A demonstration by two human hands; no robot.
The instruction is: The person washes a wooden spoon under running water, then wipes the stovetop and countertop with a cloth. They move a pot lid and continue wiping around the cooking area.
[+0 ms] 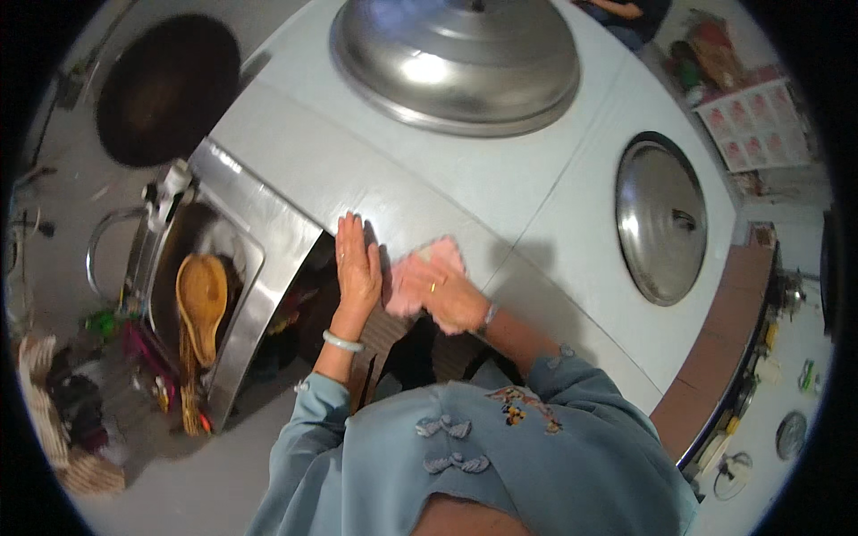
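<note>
My right hand, with a ring and a wristband, presses a pink cloth against the front edge of the white tiled stove top. Part of the cloth hangs over that edge. Just to its left, my left hand rests flat on the same edge, fingers together and pointing away from me, holding nothing. A pale bangle circles the left wrist. Beyond both hands sits a large domed metal lid. A smaller metal lid with a handle lies at the right.
At the left, a steel sink with a faucet holds a wooden gourd-shaped ladle. A dark wok stands behind it. A brown tiled ledge borders the right side. Another person is partly visible at the top.
</note>
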